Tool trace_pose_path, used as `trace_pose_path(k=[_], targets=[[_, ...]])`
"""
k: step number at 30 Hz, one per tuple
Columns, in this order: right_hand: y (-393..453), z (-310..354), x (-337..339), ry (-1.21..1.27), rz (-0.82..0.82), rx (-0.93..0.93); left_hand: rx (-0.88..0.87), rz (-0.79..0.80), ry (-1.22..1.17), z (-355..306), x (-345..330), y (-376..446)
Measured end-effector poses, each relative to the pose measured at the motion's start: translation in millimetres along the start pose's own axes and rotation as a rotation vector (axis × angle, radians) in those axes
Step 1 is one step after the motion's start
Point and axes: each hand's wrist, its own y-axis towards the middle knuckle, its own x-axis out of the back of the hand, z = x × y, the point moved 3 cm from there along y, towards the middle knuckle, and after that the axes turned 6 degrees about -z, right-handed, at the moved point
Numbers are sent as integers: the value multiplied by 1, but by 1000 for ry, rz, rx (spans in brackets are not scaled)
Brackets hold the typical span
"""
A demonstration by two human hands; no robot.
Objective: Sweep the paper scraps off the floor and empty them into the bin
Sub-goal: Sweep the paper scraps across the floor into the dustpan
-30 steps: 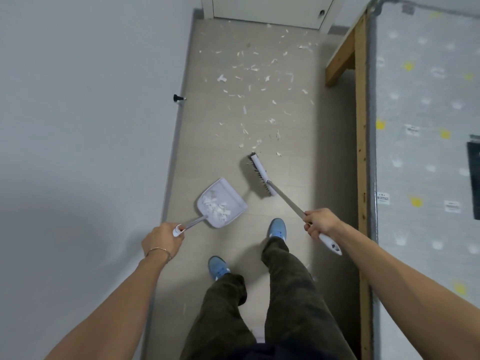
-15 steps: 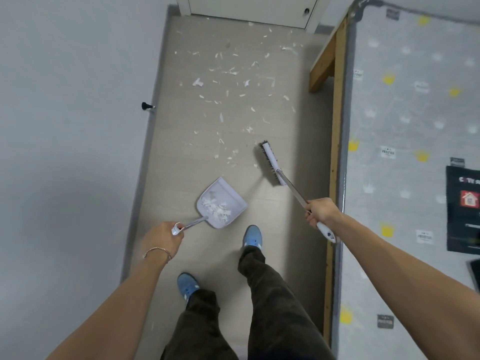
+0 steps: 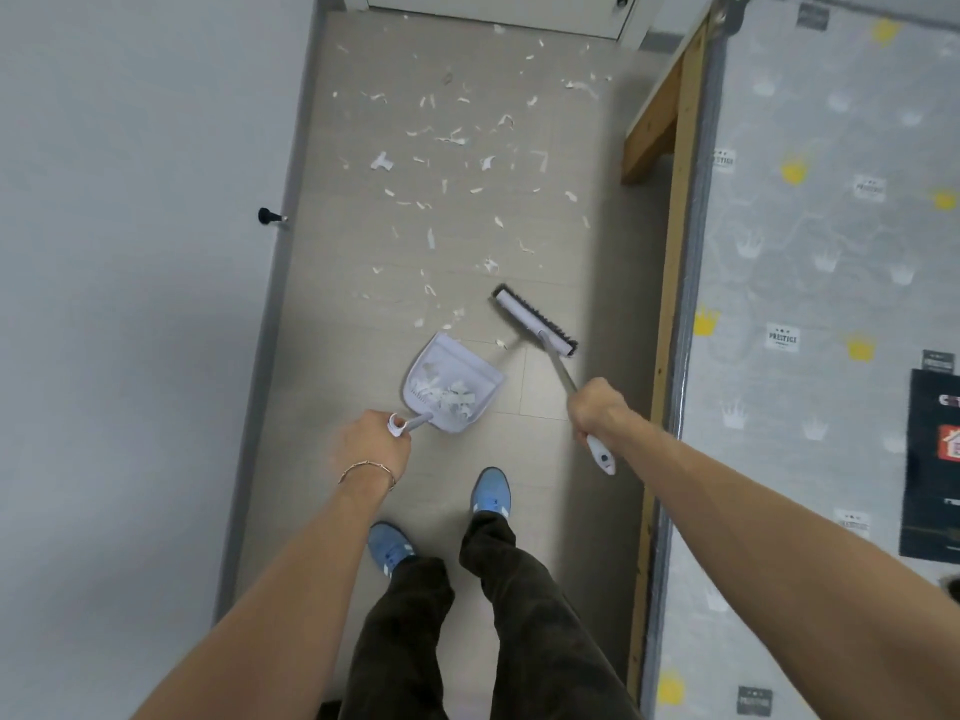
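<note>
Many white paper scraps (image 3: 457,140), thin curled strips and torn bits, lie scattered over the pale wood-grain floor (image 3: 363,262) between the dustpan and the closed door (image 3: 493,5) at the far end. Left hand (image 3: 371,444) has its fingers curled round the slim grey handle of a pale lilac plastic dustpan (image 3: 452,379); the pan is a shallow scoop with a rounded lip, and a heap of white scraps sits in its back part. Right hand (image 3: 597,407) grips the metal shaft of a broom (image 3: 535,322), its white grip end sticking out below the fist; the broom head is a long lilac bar with dark bristles, just beside the dustpan's right edge, with one scrap between them. A thin chain bracelet (image 3: 366,470) circles the left wrist. Blue shoes (image 3: 491,491) with white stripes and dark trousers show below. On the right, a grey quilted mattress (image 3: 831,252) on a raw wooden frame (image 3: 670,252) bears yellow and white crowns and small labels reading "PRESTIGE". A black printed card (image 3: 932,459) lies on it, its writing too small to read. A black doorstop (image 3: 269,216) juts from the plain white wall
</note>
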Motion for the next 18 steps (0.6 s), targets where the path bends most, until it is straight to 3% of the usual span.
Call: trace_pose_path(k=[6, 10, 18], targets=[[-26, -14, -46, -213, 147, 67, 46, 20, -7, 0, -9, 6], [-30, -22, -34, -337, 226, 136, 18, 36, 7, 5, -6, 9], [-44, -21, -2, -106, 150, 99, -73, 33, -21, 37, 18, 15]])
